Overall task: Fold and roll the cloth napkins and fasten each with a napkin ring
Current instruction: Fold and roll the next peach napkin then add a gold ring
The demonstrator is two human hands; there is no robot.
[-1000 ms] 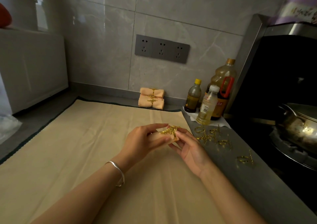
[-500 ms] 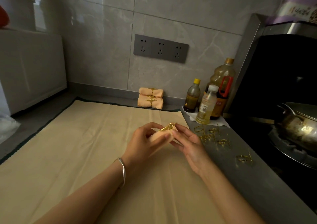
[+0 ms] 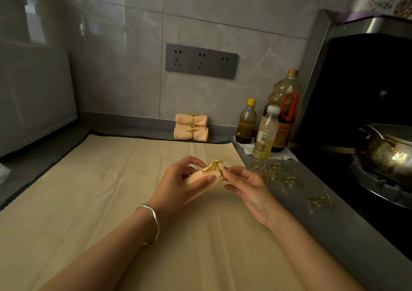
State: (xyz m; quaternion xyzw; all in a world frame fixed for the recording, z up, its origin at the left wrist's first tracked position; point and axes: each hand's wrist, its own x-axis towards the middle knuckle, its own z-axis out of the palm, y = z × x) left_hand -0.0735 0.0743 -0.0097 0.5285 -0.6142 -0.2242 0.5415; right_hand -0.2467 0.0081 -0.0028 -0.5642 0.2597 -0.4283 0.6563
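Note:
My left hand (image 3: 180, 181) grips a small rolled peach napkin (image 3: 208, 175) above the beige cloth. A gold leaf-shaped napkin ring (image 3: 215, 164) sits around the roll's right end, and my right hand (image 3: 249, 187) pinches that ring with thumb and fingertips. Against the back wall, finished rolled napkins (image 3: 191, 127) with gold rings lie stacked. Several loose gold rings (image 3: 276, 172) lie on the grey counter to the right, one more ring (image 3: 320, 200) nearer the front.
A beige cloth (image 3: 100, 190) covers the counter. Three bottles (image 3: 266, 132) stand at the back right. A black stove with a steel pot (image 3: 388, 154) lies at the right. A white appliance (image 3: 33, 94) stands at the left. A socket strip (image 3: 201, 60) is on the wall.
Both hands have stayed in place with the roll. The ring has shifted a little along the napkin's right end, and my right fingers have regripped it.

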